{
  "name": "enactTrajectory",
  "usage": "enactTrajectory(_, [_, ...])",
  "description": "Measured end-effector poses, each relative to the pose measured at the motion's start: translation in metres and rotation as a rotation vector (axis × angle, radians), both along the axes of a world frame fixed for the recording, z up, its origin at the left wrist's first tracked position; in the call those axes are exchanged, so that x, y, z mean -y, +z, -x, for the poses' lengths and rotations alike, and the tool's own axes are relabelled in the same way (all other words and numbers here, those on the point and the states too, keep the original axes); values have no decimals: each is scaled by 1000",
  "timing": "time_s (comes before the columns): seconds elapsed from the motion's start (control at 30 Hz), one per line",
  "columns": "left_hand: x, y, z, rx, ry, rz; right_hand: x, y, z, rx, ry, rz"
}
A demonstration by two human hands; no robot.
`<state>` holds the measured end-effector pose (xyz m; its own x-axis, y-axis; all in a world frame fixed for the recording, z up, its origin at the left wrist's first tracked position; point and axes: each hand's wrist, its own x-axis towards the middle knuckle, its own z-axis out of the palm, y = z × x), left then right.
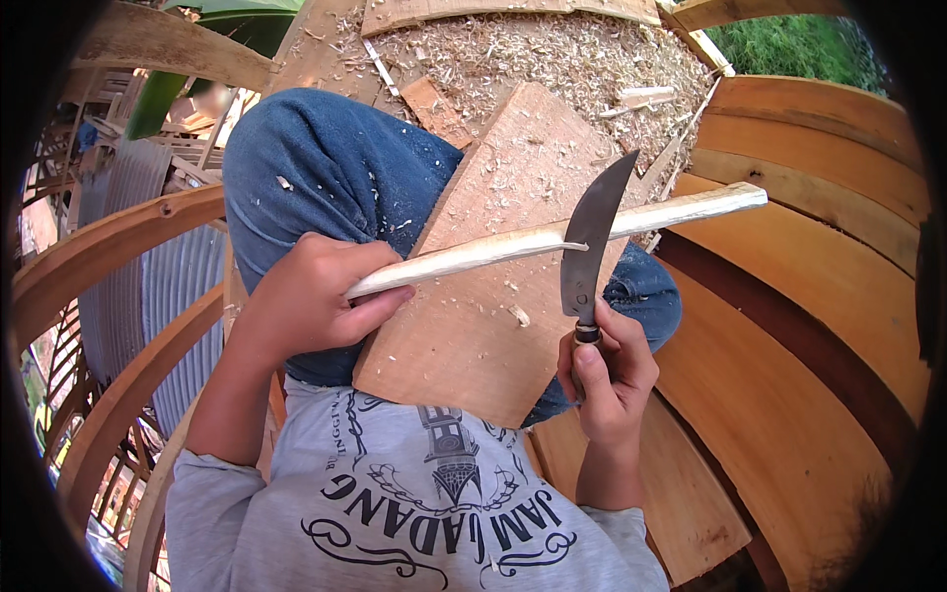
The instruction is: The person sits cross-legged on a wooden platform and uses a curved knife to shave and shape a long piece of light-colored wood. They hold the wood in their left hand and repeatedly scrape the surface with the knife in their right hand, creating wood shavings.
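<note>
My left hand (321, 291) grips the near end of a long pale wooden stick (473, 255), its thumb and fingers wrapped round it. The stick slants up to the right across a wide board (473, 335) that lies over my lap. In my right hand (612, 370) is a knife (598, 232) with a broad, curved dark blade and a short handle. The blade points up and away and crosses the stick right of its middle. A small curl of wood stands at the blade's left edge, on the stick. Shavings are scattered over the board.
Wood shavings (543, 64) cover the floor ahead, with a small reddish wood block (436, 111) among them. Curved orange-brown planks (789, 306) rise at the right. Bent wooden ribs (128, 237) stand at the left, with corrugated sheet metal (182, 306) beyond them. My jeans-clad knees flank the board.
</note>
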<state>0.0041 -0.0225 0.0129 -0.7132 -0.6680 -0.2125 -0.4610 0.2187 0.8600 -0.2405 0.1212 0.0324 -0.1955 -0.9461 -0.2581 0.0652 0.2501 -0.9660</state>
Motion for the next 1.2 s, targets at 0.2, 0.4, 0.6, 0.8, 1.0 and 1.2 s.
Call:
enactTrajectory(0.2, [1,-1,-1,-28,-4,-1,0,-2,1,304,-16,-17])
enactTrajectory(0.4, [-1,-4,-1,-35,22,16,-7,-1,4,633,-104,-36])
enactTrajectory(0.6, [0,-4,0,-50,9,10,0,0,0,42,-248,102])
enactTrajectory(0.8, [-1,-4,-2,-23,7,9,-10,1,2,-79,-53,-44])
enactTrajectory(1.0, [0,-3,0,-22,2,7,-6,-2,-3,-251,72,-41])
enactTrajectory(1.2, [1,-5,-1,-52,12,-10,1,1,4,67,-261,114])
